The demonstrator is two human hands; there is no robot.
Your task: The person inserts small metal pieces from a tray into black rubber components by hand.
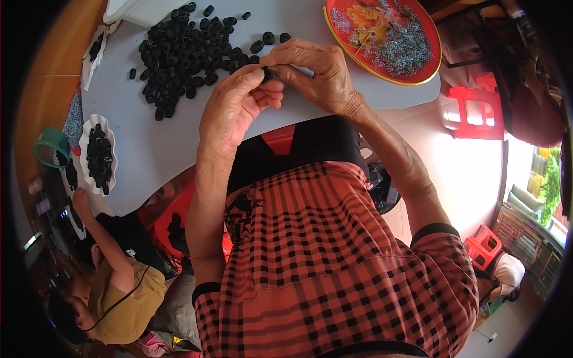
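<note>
My left hand [228, 110] grips a small black ribbed wheel-like piece [267, 74] between thumb and fingers, its other fingers curled. From the other side, my right hand [325, 74] meets it with thumb and forefinger pinched at the piece. Whatever may be between the right fingertips is too small to make out. Just beyond my hands spreads a heap of similar black pieces [179, 56] on the grey table [143, 155]. At the right, a red round tray [347, 49] with a gold rim and flower print carries a pile of small silvery metal parts [406, 53].
A white wavy-edged dish [111, 128] of black pieces stands at the table's left, near a green basket [51, 147]. A white container [134, 11] is at the far left. Another person [128, 286] sits at the left, one arm reaching to the table. Red stools [477, 112] stand rightward.
</note>
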